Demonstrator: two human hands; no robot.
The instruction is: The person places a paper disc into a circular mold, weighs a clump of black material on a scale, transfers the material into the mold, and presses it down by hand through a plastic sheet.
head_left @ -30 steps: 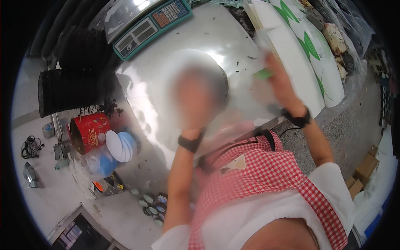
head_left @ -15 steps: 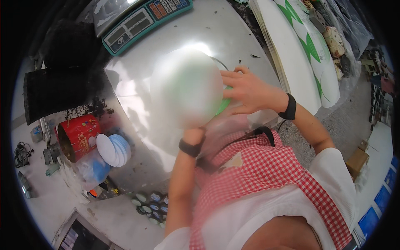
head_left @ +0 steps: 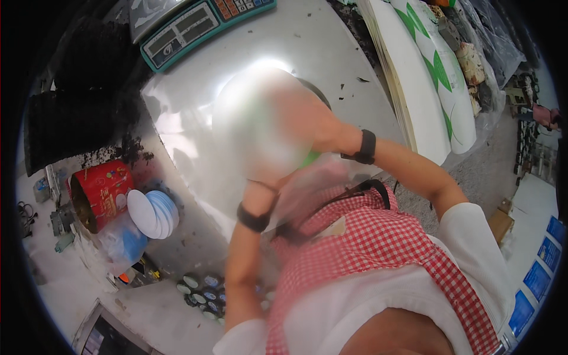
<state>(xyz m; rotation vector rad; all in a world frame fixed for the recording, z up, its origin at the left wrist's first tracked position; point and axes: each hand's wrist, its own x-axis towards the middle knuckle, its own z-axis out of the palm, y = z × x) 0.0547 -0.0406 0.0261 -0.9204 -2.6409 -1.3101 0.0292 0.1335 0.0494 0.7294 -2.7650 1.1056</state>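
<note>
Plastic bag [head_left: 307,183], clear and crinkly with something green [head_left: 309,158] showing through it, sits right at the near edge of the shiny metal bench [head_left: 195,136], bunched up between the person's two hands. A second ago the right hand [head_left: 296,118] was way out toward the bench's far right side, by the stack of white-and-green sheets [head_left: 432,89]; now it has swung back in over the middle and come down on the bag next to the left hand [head_left: 254,171]. So, best guess, both hands are now working the same bundle instead of one fetching and one holding.

Grip is hard to call. That whole patch is a blur, so whether either hand is closed on the bag or just resting on it can't be told. Both black wristbands [head_left: 253,218] show fine, the fingers don't.

Bag looks to be under and between the hands, against the red checked apron [head_left: 378,236]. Scale [head_left: 195,26] is at the far edge, red tin [head_left: 100,192] and white lids [head_left: 151,213] off the left edge.
</note>
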